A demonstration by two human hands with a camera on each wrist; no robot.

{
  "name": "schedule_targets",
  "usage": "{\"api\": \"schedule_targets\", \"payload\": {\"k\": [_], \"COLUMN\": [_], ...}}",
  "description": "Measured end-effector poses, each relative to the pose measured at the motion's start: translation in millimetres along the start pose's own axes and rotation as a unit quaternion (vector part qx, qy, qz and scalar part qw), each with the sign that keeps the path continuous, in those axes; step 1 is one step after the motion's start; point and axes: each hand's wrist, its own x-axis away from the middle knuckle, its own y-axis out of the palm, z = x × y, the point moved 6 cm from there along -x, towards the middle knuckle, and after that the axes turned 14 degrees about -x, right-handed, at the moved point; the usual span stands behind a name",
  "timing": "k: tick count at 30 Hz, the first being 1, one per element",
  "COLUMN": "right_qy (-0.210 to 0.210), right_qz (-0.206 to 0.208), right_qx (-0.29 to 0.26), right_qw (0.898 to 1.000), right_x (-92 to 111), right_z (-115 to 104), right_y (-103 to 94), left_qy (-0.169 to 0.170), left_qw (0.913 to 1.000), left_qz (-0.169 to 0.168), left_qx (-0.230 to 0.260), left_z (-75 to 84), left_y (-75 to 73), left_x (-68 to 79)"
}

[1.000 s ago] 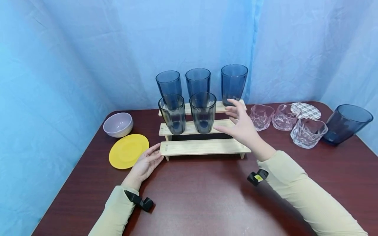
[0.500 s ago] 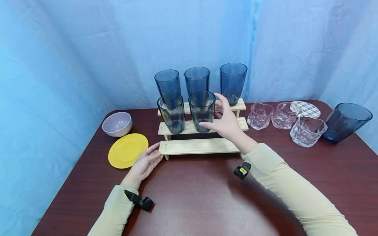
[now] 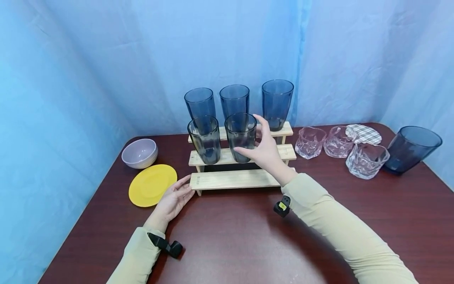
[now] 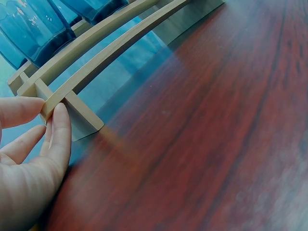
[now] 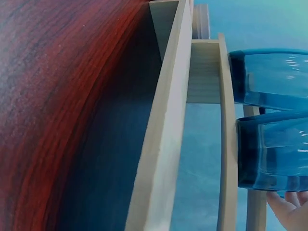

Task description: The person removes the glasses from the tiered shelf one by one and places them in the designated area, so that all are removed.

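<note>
A three-step wooden rack [image 3: 234, 179] stands in the middle of the table in the head view. My left hand [image 3: 173, 199] pinches the left end of its lowest step; the left wrist view shows thumb and fingertips on the wood's end. On the middle step stand two dark blue-grey glass tumblers side by side, the left tumbler [image 3: 205, 140] and the right tumbler [image 3: 241, 136]. My right hand [image 3: 267, 152] grips the right tumbler, thumb across its front and fingers at its right side. Three similar tumblers, one of them a rear tumbler [image 3: 278, 104], stand on the top step.
A lilac bowl [image 3: 140, 154] and a yellow plate [image 3: 152, 185] lie at the left. To the right are three clear wavy glasses, one a front glass [image 3: 367, 161], a checked round coaster [image 3: 365, 133] and a tilted blue tumbler [image 3: 411, 150]. A blue curtain [image 3: 159, 59] hangs behind.
My right hand has moved left from beside the rack and closed on the right tumbler of the middle step. The left hand stays at the lowest step's end.
</note>
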Motion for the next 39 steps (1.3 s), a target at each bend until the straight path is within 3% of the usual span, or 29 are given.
{"api": "schedule_targets", "payload": {"k": [18,29,39], "right_qy": [-0.035,-0.031,-0.040], "right_qz": [0.020,0.029,0.015], "right_qx": [0.012,0.009,-0.005], "right_qw": [0.999,0.999,0.999], "right_x": [7,16,26], "right_z": [3,-4,-13], "right_y": [-6.9,-15.0,-20.8], "left_qy": [0.008,0.006,0.005], "left_qw": [0.9999,1.0000,1.0000], "left_qz": [-0.006,0.001,0.000], "left_qx": [-0.007,-0.007,-0.006], "left_z": [-0.7,-1.3,-1.1], "left_y": [1.9,-0.8,-0.1], "left_x": [0.4,0.1,0.4]}}
